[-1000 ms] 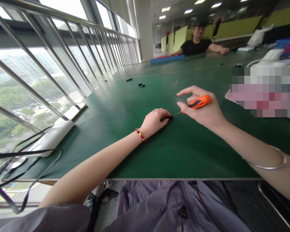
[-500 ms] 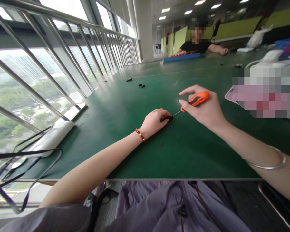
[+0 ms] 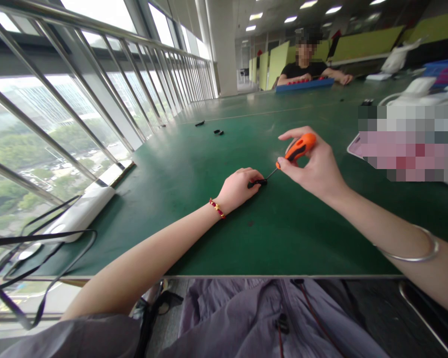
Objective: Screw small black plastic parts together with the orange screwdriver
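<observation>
My left hand (image 3: 241,188) is closed around a small black part (image 3: 260,182), pressing it on the green table; the fingers hide much of it and its kind is unclear. In my right hand (image 3: 319,166) is an orange and black screwdriver (image 3: 301,147), gripped by its handle with the thumb near the collar and the index finger lifted. Its thin shaft slants down to the left, and the tip meets the black part at its right end. Whether the tip sits in a screw is too small to see.
Small black pieces (image 3: 218,132) lie farther back on the table (image 3: 216,248). A pink-edged flat object (image 3: 356,149), partly blurred, is at the right. Across the table, a person in black (image 3: 302,72) handles a blue tray (image 3: 304,86). A white power strip (image 3: 82,214) and cables are left.
The screwdriver has tilted more upright, and my right hand has shifted slightly left with it. My left hand stays put. Across the table, the blue tray has slid right.
</observation>
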Available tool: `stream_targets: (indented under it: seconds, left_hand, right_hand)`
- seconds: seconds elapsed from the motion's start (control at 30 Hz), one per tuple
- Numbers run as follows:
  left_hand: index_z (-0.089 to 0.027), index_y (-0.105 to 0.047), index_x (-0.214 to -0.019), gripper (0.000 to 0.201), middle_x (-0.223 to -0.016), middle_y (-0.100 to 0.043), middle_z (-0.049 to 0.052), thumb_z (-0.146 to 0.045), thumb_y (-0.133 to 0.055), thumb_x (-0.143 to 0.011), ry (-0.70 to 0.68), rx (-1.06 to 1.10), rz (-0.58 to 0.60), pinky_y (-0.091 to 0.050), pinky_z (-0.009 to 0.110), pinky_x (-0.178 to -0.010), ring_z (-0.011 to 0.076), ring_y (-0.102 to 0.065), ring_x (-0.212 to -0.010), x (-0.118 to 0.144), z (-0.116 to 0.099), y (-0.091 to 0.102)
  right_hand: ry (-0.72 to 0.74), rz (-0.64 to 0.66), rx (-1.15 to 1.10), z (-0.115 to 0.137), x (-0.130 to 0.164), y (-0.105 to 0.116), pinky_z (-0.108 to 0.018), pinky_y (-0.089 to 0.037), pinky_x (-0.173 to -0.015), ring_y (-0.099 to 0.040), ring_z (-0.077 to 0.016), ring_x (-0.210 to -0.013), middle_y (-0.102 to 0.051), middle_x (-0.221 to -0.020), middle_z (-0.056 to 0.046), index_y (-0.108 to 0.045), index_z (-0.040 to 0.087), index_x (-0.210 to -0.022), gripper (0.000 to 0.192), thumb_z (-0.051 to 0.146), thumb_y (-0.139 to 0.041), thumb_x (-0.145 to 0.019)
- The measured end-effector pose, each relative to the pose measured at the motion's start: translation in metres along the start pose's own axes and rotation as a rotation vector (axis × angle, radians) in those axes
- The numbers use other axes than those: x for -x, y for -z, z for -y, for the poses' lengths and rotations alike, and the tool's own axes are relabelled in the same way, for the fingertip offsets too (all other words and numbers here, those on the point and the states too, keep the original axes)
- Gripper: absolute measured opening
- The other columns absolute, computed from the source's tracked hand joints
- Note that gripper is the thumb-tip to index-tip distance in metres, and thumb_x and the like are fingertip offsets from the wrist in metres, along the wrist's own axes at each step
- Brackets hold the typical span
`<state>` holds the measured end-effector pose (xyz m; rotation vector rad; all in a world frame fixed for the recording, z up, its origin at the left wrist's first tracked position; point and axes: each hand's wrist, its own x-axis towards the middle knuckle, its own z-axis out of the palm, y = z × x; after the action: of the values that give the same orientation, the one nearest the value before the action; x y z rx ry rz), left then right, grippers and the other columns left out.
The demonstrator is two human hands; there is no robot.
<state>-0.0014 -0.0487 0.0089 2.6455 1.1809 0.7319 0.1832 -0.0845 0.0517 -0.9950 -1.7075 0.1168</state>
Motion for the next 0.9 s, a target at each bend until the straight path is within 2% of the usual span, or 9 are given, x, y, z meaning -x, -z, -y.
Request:
stream_targets:
  seconds: [0.1,0.2,0.27,0.4,0.47,0.6,0.67,0.77,0.9]
  left_hand:
    - [-0.020,-0.066,-0.096,0.021,-0.094,-0.066,0.002,-0.017,-0.052,-0.080,-0.003,-0.003,-0.001,-0.049,0.028,-0.077,0.0175,-0.060,-0.091,-0.0001,0.0001,0.0000]
    - [-0.020,-0.066,-0.096,0.021,-0.093,-0.066,0.001,-0.017,-0.053,-0.080,-0.009,-0.001,-0.004,-0.049,0.028,-0.078,0.0172,-0.060,-0.090,-0.0001,0.0006,-0.0002]
    - [-0.020,-0.066,-0.096,0.021,-0.092,-0.066,0.001,-0.017,-0.053,-0.080,-0.007,0.000,-0.008,-0.048,0.029,-0.077,0.0173,-0.060,-0.090,-0.0001,0.0009,-0.0005]
    - [-0.020,-0.066,-0.096,0.021,-0.093,-0.066,0.002,-0.017,-0.053,-0.080,-0.005,0.003,-0.007,-0.048,0.029,-0.077,0.0176,-0.060,-0.090,-0.0003,0.0015,-0.0010]
    - [-0.020,-0.066,-0.096,0.021,-0.093,-0.066,0.002,-0.017,-0.052,-0.080,-0.011,0.001,-0.007,-0.048,0.029,-0.077,0.0178,-0.060,-0.090,-0.0002,0.0015,-0.0011]
    - [-0.020,-0.065,-0.096,0.022,-0.093,-0.066,0.002,-0.017,-0.052,-0.080,-0.016,-0.006,-0.001,-0.048,0.029,-0.078,0.0177,-0.060,-0.091,0.0004,0.0012,-0.0007]
    - [-0.020,-0.065,-0.096,0.022,-0.093,-0.066,0.002,-0.017,-0.052,-0.080,-0.012,-0.009,-0.002,-0.048,0.028,-0.077,0.0177,-0.060,-0.091,0.0007,0.0011,-0.0005]
    - [-0.021,-0.066,-0.097,0.022,-0.093,-0.066,0.002,-0.017,-0.052,-0.080,-0.013,-0.008,-0.001,-0.048,0.028,-0.077,0.0178,-0.060,-0.092,0.0008,0.0010,-0.0005]
    - [-0.020,-0.066,-0.097,0.022,-0.094,-0.066,0.002,-0.017,-0.052,-0.080,-0.018,-0.011,0.003,-0.049,0.029,-0.079,0.0180,-0.060,-0.092,0.0007,0.0000,-0.0003]
  right_hand:
    - [-0.045,0.025,-0.007,0.0010,0.0004,0.0007,-0.032,-0.042,-0.058,-0.050,-0.0155,-0.053,-0.052,-0.059,0.004,-0.057,0.025,-0.098,0.033,0.025,-0.067,-0.067]
    - [-0.092,0.074,0.027,0.0016,0.0013,0.0014,-0.032,-0.039,-0.054,-0.045,-0.0140,-0.047,-0.049,-0.052,0.004,-0.060,0.024,-0.081,0.012,0.030,-0.064,-0.072]
    - [-0.069,0.058,0.040,0.0008,0.0016,0.0012,-0.031,-0.040,-0.055,-0.048,-0.0143,-0.051,-0.054,-0.057,0.001,-0.061,0.024,-0.076,0.008,0.031,-0.063,-0.073]
    - [0.023,-0.004,0.018,-0.0019,0.0008,0.0003,-0.033,-0.045,-0.063,-0.056,-0.0176,-0.064,-0.060,-0.074,-0.001,-0.058,0.025,-0.097,0.027,0.027,-0.065,-0.071]
    - [0.005,-0.003,0.017,-0.0019,0.0006,0.0006,-0.035,-0.045,-0.065,-0.055,-0.0181,-0.061,-0.058,-0.069,0.000,-0.055,0.025,-0.104,0.036,0.028,-0.066,-0.069]
    - [-0.080,0.026,0.043,0.0003,0.0015,0.0019,-0.036,-0.045,-0.064,-0.051,-0.0172,-0.054,-0.054,-0.061,0.003,-0.057,0.024,-0.097,0.030,0.032,-0.067,-0.070]
    - [-0.052,0.010,0.041,0.0002,0.0021,0.0014,-0.035,-0.046,-0.064,-0.053,-0.0172,-0.059,-0.058,-0.070,0.000,-0.059,0.024,-0.096,0.027,0.030,-0.066,-0.070]
    - [0.018,-0.031,0.006,-0.0016,0.0020,-0.0003,-0.034,-0.047,-0.065,-0.055,-0.0173,-0.064,-0.062,-0.084,-0.003,-0.056,0.023,-0.106,0.039,0.025,-0.066,-0.069]
    - [-0.018,-0.009,-0.018,-0.0008,0.0009,0.0006,-0.033,-0.045,-0.061,-0.053,-0.0159,-0.056,-0.058,-0.068,0.002,-0.052,0.025,-0.111,0.046,0.026,-0.068,-0.068]
